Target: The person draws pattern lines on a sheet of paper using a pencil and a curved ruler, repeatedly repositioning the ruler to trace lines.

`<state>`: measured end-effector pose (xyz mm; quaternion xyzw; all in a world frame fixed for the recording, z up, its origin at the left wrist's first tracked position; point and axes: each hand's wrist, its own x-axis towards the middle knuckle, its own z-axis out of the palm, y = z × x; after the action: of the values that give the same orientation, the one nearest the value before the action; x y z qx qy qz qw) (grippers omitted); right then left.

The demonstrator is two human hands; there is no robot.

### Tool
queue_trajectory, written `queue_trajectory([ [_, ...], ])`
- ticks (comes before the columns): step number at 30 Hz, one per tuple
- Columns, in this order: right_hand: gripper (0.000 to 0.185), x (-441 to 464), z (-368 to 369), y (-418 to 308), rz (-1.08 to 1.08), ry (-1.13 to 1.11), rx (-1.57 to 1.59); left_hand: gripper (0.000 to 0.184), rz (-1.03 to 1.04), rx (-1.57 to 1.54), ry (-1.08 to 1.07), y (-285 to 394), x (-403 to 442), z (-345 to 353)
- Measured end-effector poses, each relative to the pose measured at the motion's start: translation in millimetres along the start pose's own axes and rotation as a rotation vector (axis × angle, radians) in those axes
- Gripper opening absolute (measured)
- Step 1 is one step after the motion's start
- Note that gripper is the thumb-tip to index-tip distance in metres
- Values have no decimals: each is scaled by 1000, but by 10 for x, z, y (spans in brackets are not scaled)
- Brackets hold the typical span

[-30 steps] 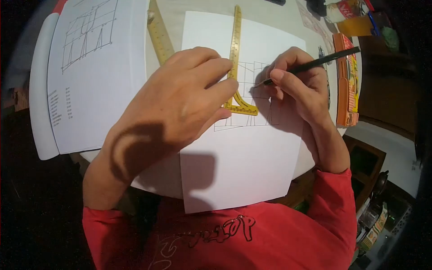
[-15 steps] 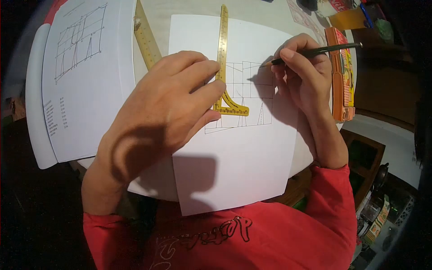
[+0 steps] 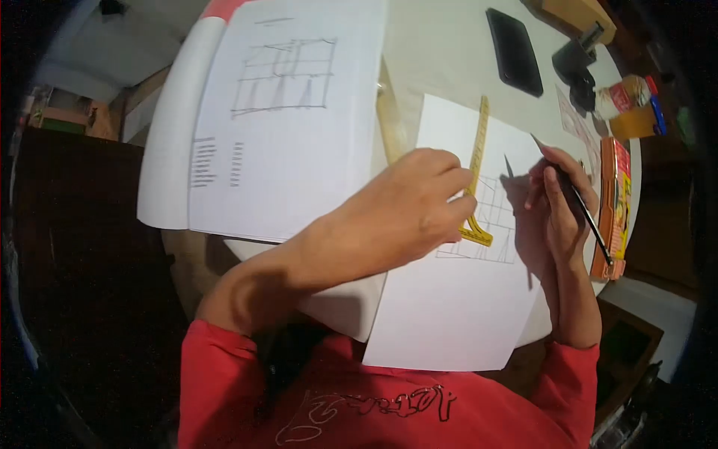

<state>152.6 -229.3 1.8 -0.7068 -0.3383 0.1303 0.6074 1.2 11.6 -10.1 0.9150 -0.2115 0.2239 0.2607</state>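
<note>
A small yellow L-shaped ruler [image 3: 480, 138] with a curved inner corner lies over a pencil pattern drawing on a white sheet [image 3: 441, 322]. My left hand [image 3: 422, 206] is closed on the ruler near its corner, thumb and fingers at its left edge, hiding part of it and of the drawing. To the right, my right hand [image 3: 567, 206] grips a dark pencil [image 3: 591, 215]. The pencil slants, its point up and to the left, clear of the paper. A shadow of hand and pencil falls across the drawing's right side.
Left of the sheet lies an open book [image 3: 299, 165] with a printed pattern diagram and list. Another ruler [image 3: 390, 120] sits by its right edge. A black phone [image 3: 514, 52], a jar [image 3: 624, 97] and an orange box [image 3: 615, 202] stand toward the table's far and right sides.
My view has swung left, toward the book, so everything sits further right. The pencil point has come away from the drawing and turned upward. My left hand remains on the ruler.
</note>
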Motion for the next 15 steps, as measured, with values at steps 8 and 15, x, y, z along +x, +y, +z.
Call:
queue_trajectory([
  [8, 26, 94, 36, 87, -277, -17, -167, 27, -74, -22, -222, -5, -18, -125],
  [15, 32, 69, -21, 243, -386, 53, -169, 29, -39, -31, -184, -45, -22, -70],
])
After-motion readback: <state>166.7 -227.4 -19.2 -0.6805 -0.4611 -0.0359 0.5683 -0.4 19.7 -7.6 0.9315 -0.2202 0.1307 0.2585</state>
